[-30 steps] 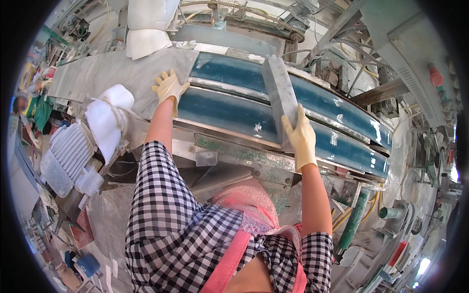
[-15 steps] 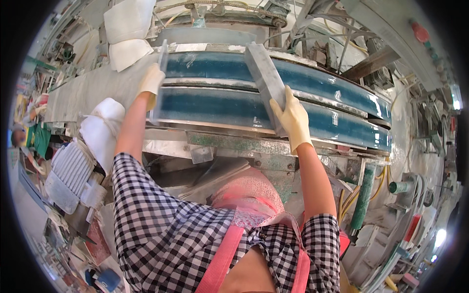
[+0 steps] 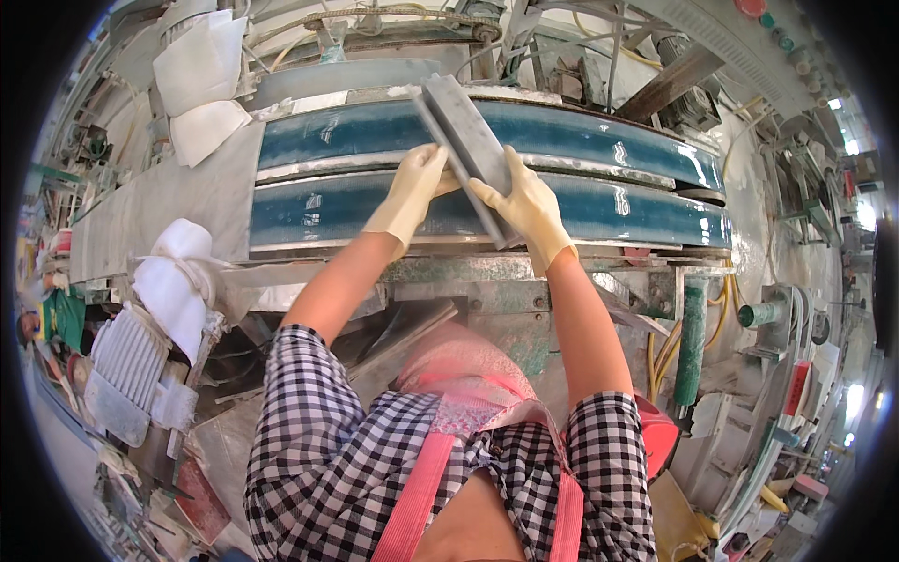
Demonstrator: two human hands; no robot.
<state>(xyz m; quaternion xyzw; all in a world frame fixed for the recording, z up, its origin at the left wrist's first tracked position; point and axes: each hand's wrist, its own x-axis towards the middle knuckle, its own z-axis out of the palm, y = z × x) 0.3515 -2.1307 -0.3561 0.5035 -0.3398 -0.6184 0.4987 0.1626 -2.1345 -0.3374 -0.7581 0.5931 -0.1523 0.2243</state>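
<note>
Cluttered stone workshop, blue wet belts [image 3: 375, 211], left grip [image 3: 412, 192] and right grip [image 3: 524, 206] both clamped on grey slab [image 3: 464, 126]

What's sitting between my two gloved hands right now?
A grey stone slab, tilted on edge over the blue belts. The left hand and right hand clasp it, in the head view.

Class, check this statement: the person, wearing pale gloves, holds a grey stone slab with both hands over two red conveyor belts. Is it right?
One detail is wrong: the belts are blue-green, not red. The head view shows the left hand and right hand, in pale gloves, holding the grey slab over them.
</note>
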